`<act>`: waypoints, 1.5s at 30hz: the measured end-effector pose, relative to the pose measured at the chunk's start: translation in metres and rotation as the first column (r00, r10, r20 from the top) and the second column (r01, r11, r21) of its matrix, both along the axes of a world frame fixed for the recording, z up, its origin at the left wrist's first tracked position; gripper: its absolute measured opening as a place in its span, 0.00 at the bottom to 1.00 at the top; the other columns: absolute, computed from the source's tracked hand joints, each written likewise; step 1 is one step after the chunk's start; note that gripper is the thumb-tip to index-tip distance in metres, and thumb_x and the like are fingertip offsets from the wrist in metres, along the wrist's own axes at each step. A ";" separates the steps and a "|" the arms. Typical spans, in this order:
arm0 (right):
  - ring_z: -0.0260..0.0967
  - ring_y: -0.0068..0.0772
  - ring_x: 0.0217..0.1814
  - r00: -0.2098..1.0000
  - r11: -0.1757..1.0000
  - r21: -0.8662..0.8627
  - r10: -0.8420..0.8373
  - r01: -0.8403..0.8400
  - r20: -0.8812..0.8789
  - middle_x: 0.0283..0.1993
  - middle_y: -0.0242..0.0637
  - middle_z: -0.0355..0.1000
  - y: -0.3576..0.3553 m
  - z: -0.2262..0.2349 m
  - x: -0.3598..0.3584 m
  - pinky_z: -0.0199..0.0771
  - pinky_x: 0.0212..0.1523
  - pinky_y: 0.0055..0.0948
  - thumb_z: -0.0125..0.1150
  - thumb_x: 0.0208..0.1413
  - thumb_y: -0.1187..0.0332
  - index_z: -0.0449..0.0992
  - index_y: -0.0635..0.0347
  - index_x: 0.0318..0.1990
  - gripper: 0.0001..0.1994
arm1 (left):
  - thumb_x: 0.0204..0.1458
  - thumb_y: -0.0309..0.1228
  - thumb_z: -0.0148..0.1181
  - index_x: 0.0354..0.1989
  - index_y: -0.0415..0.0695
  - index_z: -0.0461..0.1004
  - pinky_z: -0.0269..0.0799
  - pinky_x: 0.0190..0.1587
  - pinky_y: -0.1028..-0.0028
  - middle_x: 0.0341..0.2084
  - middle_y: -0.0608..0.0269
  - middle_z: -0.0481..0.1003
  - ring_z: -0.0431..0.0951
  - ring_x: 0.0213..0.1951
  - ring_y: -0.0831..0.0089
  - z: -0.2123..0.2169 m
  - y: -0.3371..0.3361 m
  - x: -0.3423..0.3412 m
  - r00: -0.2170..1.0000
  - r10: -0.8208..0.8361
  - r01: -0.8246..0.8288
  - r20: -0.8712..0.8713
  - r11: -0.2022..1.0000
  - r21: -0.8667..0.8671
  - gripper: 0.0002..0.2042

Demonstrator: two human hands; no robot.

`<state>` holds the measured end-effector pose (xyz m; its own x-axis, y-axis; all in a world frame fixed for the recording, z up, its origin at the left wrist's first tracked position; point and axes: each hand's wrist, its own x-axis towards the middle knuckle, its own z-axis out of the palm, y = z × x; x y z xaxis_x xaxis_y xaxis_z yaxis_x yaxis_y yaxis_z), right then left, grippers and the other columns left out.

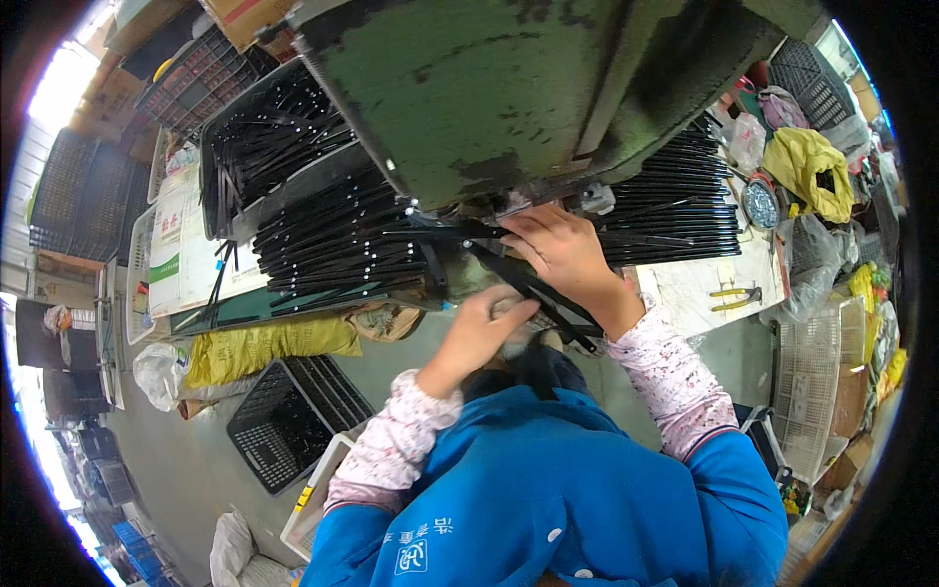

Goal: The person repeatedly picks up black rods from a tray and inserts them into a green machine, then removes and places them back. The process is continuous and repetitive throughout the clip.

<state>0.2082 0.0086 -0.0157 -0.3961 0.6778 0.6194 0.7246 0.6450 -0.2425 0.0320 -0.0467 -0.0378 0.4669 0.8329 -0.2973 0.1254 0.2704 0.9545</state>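
Observation:
Below the green machine point(460, 108), my right hand point(562, 256) pinches a long black metal strip point(445, 233) that reaches left toward a pile of like strips. Closer to my body, my left hand point(481, 331) has its fingers curled and its thumb pointing right; what lies in its grip is hidden. Beside that thumb, a few more black strips point(533, 286) slant down to the right, passing under my right wrist. Stacked black strips point(337, 235) lie to the left of the machine. Another neat stack of strips point(675, 201) lies to the right.
A black tub point(210, 186) of loose strips sits far left. Pliers with yellow handles point(734, 298) and a round dish of small parts point(759, 203) rest on the right table. On the floor at left is a black crate point(262, 445), near a yellow sack point(264, 352).

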 end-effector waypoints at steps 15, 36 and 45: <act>0.75 0.40 0.33 0.965 0.948 -0.190 -0.238 0.255 0.111 0.35 0.35 0.76 -0.002 0.004 -0.021 0.75 0.33 0.36 0.60 0.52 0.58 0.79 0.53 0.37 0.11 | 0.62 0.28 0.48 0.43 0.34 0.72 0.75 0.38 0.72 0.36 0.58 0.76 0.78 0.36 0.69 -0.005 -0.004 0.063 0.710 0.408 -0.226 0.574 0.904 -0.362 0.09; 0.72 0.50 0.39 0.944 0.831 -0.450 -0.260 0.327 0.205 0.40 0.46 0.74 0.065 -0.093 0.016 0.71 0.40 0.39 0.57 0.52 0.69 0.76 0.63 0.42 0.11 | 0.61 0.34 0.51 0.33 0.34 0.60 0.80 0.37 0.66 0.32 0.42 0.76 0.82 0.33 0.55 0.003 0.020 -0.043 0.751 0.557 -0.587 0.354 0.809 -0.026 0.14; 0.63 0.51 0.60 0.932 0.976 -0.128 -0.124 0.177 0.340 0.57 0.46 0.67 0.074 -0.122 0.039 0.58 0.61 0.45 0.51 0.56 0.67 0.71 0.57 0.54 0.18 | 0.62 0.33 0.51 0.37 0.34 0.65 0.83 0.36 0.66 0.32 0.49 0.75 0.81 0.33 0.60 0.017 0.043 -0.068 0.587 0.593 -0.636 0.552 0.759 -0.139 0.12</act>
